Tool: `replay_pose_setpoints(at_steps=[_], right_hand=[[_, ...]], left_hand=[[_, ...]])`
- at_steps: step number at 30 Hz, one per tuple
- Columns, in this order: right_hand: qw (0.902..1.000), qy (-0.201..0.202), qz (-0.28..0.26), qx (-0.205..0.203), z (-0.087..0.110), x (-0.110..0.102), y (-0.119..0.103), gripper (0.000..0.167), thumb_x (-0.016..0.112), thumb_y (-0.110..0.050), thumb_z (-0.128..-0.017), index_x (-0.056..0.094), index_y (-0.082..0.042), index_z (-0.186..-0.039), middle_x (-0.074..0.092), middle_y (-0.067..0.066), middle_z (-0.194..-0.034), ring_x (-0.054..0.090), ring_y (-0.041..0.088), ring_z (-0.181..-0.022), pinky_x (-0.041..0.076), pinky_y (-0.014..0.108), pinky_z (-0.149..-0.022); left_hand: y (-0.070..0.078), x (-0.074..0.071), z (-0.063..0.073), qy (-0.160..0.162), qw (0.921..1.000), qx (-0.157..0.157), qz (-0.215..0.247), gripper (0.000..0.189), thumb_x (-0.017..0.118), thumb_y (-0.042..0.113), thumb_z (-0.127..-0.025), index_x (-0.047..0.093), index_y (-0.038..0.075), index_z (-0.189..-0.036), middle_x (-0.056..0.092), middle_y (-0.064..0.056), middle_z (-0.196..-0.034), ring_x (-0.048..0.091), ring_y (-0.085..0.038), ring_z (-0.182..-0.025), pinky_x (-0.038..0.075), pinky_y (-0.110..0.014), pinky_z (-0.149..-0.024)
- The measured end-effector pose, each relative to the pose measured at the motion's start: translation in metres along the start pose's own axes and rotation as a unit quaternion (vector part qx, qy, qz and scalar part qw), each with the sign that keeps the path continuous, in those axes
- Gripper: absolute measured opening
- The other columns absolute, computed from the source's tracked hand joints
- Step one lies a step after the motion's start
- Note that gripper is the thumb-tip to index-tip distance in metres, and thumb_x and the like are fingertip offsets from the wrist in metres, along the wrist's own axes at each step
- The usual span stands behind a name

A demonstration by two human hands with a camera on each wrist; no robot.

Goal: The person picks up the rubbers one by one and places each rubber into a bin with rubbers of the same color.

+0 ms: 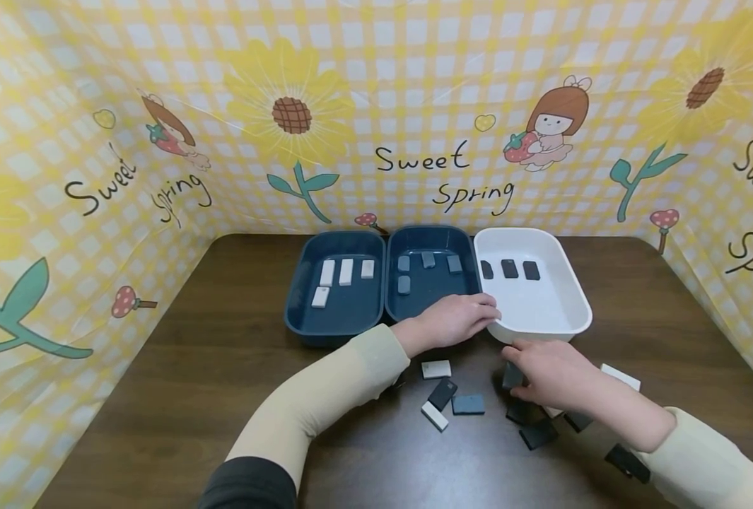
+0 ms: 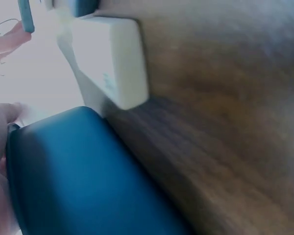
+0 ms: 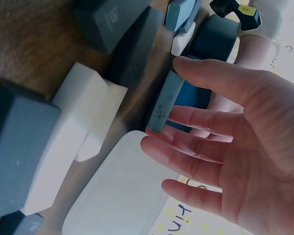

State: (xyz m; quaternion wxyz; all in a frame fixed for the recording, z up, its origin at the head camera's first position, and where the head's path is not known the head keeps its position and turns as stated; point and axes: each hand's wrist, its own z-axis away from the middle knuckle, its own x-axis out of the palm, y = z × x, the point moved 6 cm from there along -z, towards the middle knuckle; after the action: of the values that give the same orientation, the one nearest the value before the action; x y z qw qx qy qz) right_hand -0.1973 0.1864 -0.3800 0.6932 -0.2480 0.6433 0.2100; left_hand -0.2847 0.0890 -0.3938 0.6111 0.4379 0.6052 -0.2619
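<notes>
Head view: right hand pinches a blue-grey block.

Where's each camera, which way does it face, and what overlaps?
On the head: facing forward and down at three trays; left hand, right hand and sleeves show.
On the left wrist: facing a blue tray's outside and a white block; part of the left hand shows.
On the right wrist: facing the right hand, which pinches a grey-blue block.
Head and right wrist share the white tray.
</notes>
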Motion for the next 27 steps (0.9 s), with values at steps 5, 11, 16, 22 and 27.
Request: replay_pose_setpoints(at_steps=[5, 11, 16, 22, 27], right_hand=[[0.9995, 0.022, 0.016, -0.016, -0.001, -0.005, -0.001, 0.040, 0.087, -0.029, -0.071, 0.067, -0.009, -0.099, 0.054, -0.007, -0.077, 0.047, 0.006, -0.060, 0.044, 0.027, -0.055], [0.9997, 0.018, 0.010, -0.011, -0.006, -0.011, 0.002, 0.040, 0.085, -0.029, -0.073, 0.067, -0.010, -0.104, 0.060, -0.004, -0.084, 0.051, 0.009, -0.064, 0.048, 0.029, -0.058], [0.9998, 0.018, -0.004, -0.005, -0.012, -0.017, 0.006, 0.041, 0.083, -0.029, -0.076, 0.066, -0.009, -0.107, 0.056, -0.006, -0.080, 0.048, 0.009, -0.062, 0.044, 0.026, -0.055], [0.9994, 0.030, -0.016, -0.003, -0.020, -0.028, 0.007, 0.040, 0.082, -0.028, -0.077, 0.066, -0.008, -0.108, 0.056, -0.004, -0.082, 0.049, 0.009, -0.064, 0.043, 0.025, -0.056], [0.9990, 0.038, -0.022, -0.004, -0.027, -0.036, 0.004, 0.037, 0.081, -0.028, -0.080, 0.066, -0.010, -0.109, 0.056, -0.004, -0.084, 0.050, 0.009, -0.066, 0.044, 0.026, -0.058]], left_hand=[[0.000, -0.005, 0.008, -0.021, 0.9992, -0.019, -0.029, 0.040, 0.047, 0.031, -0.104, 0.052, 0.019, -0.141, 0.043, -0.002, -0.148, 0.055, -0.010, -0.117, 0.041, -0.022, -0.098], [-0.005, -0.029, 0.032, 0.012, 0.9984, -0.029, -0.047, 0.046, 0.046, 0.038, -0.103, 0.046, 0.019, -0.145, 0.041, -0.002, -0.150, 0.050, -0.013, -0.125, 0.045, -0.027, -0.096], [-0.016, -0.047, 0.060, 0.030, 0.9970, -0.034, -0.063, 0.046, 0.049, 0.039, -0.101, 0.050, 0.017, -0.142, 0.046, -0.003, -0.145, 0.050, -0.016, -0.126, 0.044, -0.031, -0.097], [-0.033, -0.058, 0.095, 0.053, 0.9924, -0.059, -0.094, 0.043, 0.055, 0.036, -0.100, 0.056, 0.015, -0.136, 0.051, -0.004, -0.140, 0.049, -0.018, -0.124, 0.043, -0.033, -0.100], [-0.049, -0.055, 0.116, 0.043, 0.9870, -0.110, -0.109, 0.044, 0.056, 0.037, -0.099, 0.056, 0.014, -0.136, 0.049, -0.006, -0.142, 0.046, -0.020, -0.126, 0.041, -0.035, -0.101]])
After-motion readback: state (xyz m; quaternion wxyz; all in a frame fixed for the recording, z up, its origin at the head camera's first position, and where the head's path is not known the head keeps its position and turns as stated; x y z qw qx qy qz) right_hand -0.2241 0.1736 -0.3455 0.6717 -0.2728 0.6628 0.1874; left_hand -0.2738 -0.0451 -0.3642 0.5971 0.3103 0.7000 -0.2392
